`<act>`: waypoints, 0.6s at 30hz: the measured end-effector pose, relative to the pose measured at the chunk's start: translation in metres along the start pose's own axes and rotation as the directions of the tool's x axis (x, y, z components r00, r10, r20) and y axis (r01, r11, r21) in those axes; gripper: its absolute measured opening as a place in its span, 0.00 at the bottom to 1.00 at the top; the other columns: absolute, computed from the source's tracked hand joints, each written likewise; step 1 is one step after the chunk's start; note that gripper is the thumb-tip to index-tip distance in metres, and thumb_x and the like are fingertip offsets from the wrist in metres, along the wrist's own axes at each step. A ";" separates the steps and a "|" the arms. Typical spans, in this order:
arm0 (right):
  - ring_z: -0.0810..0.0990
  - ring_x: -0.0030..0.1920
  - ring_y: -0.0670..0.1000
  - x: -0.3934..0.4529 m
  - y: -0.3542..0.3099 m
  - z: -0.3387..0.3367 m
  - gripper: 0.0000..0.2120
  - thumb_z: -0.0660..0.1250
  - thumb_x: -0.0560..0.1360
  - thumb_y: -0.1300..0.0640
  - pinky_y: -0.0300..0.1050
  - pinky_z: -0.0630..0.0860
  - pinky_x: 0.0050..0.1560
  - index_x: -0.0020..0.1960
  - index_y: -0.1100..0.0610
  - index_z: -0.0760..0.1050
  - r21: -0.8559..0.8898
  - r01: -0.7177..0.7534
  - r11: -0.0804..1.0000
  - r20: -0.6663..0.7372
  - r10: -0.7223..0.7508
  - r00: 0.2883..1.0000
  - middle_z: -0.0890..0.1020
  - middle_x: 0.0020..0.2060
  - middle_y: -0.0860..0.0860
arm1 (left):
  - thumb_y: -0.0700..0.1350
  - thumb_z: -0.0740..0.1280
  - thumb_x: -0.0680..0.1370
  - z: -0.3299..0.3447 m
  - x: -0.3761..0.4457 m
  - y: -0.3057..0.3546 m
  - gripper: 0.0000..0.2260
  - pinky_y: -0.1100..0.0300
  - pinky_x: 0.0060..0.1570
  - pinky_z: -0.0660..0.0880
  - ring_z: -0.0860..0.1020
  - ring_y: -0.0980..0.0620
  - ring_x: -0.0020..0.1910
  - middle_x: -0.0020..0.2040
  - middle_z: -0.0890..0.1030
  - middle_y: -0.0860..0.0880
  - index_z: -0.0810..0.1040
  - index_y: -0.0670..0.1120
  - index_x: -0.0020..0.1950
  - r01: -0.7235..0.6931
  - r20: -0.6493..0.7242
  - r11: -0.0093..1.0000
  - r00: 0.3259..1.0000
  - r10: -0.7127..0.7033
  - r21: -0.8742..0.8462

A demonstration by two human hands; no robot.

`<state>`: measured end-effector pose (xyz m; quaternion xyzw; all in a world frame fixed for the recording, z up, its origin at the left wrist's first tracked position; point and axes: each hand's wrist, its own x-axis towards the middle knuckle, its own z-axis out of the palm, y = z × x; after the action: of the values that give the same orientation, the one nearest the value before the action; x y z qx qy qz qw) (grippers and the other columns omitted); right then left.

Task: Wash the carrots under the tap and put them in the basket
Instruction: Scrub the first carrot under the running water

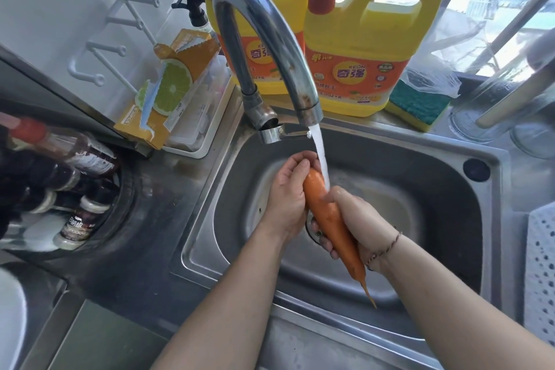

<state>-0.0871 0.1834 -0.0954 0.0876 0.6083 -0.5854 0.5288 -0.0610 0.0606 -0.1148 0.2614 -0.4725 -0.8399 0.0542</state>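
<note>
One long orange carrot [329, 219] is held over the steel sink [420, 159], its thick end up under the water stream and its thin tip pointing toward me. My left hand [285, 198] cups the thick end from the left, fingers curled over its top. My right hand [357, 219] grips the carrot's middle from the right, thumb on top. Water runs from the curved chrome tap [270, 48] onto the carrot. A white perforated basket [540, 273] shows at the right edge.
Two yellow detergent jugs [360, 69] and a green-yellow sponge [417, 105] stand behind the sink. An orange box [168, 90] and a spray bottle [195, 12] sit at back left. Sauce bottles [75, 189] crowd the left counter. Glass jars [495, 108] stand at back right.
</note>
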 end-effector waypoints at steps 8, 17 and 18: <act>0.74 0.31 0.56 -0.003 0.001 -0.003 0.18 0.64 0.69 0.57 0.44 0.73 0.27 0.56 0.63 0.73 0.088 0.071 0.994 0.137 -0.083 0.987 0.78 0.40 0.60 | 0.40 0.58 0.84 -0.001 0.004 0.003 0.07 0.53 0.50 0.73 0.76 0.52 0.42 0.43 0.79 0.47 0.76 0.44 0.55 0.011 -0.053 0.999 0.999 -0.010 0.033; 0.77 0.38 0.54 -0.007 0.009 -0.014 0.21 0.65 0.73 0.63 0.45 0.78 0.31 0.65 0.63 0.69 0.184 0.121 0.976 0.337 -0.178 0.925 0.78 0.49 0.58 | 0.41 0.57 0.84 -0.006 0.007 0.009 0.08 0.57 0.45 0.77 0.79 0.53 0.41 0.42 0.80 0.47 0.75 0.44 0.56 0.033 -0.020 0.992 0.999 -0.035 -0.121; 0.77 0.37 0.54 -0.009 0.010 -0.016 0.24 0.66 0.71 0.65 0.45 0.77 0.30 0.66 0.62 0.69 0.175 0.144 0.974 0.305 -0.193 0.933 0.78 0.49 0.59 | 0.41 0.57 0.84 -0.009 0.009 0.011 0.08 0.56 0.46 0.77 0.79 0.52 0.42 0.43 0.81 0.46 0.76 0.43 0.57 0.066 0.000 0.984 0.998 -0.067 -0.163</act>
<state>-0.0848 0.2041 -0.0992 -0.0216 0.4741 -0.6791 0.5600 -0.0660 0.0450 -0.1130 0.2742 -0.3930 -0.8763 0.0489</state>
